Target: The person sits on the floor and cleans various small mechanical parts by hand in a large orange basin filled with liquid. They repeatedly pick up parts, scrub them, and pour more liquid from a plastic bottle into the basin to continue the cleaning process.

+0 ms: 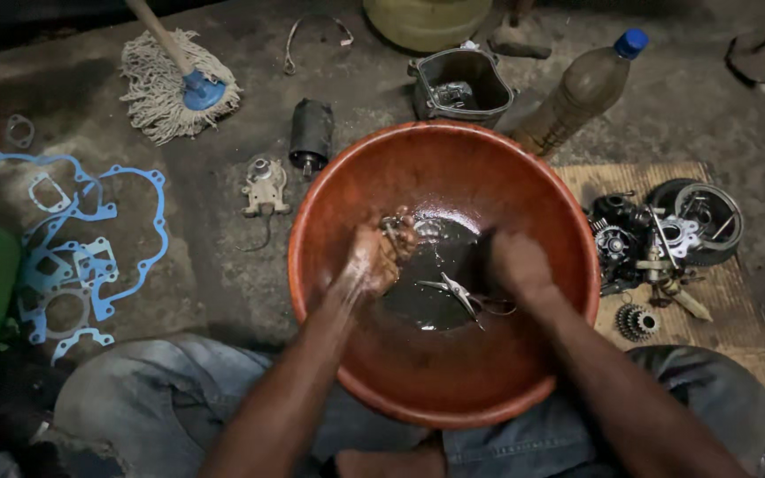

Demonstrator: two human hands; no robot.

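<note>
We saw pliers (460, 293) lying in dark liquid at the bottom of the red basin (360, 177), long axis running from upper left to lower right, handles toward the right hand (517, 263). The left hand (375, 257) was closed around a small metal part (391, 227). The right hand was curled in the liquid; we could not tell its grip. Engine parts (657, 239) lay on cardboard (737, 310) nearby.

The basin's (489, 389) high rim rings both hands; pliers (460, 292) lie between them in the dark liquid (427, 305).
</note>
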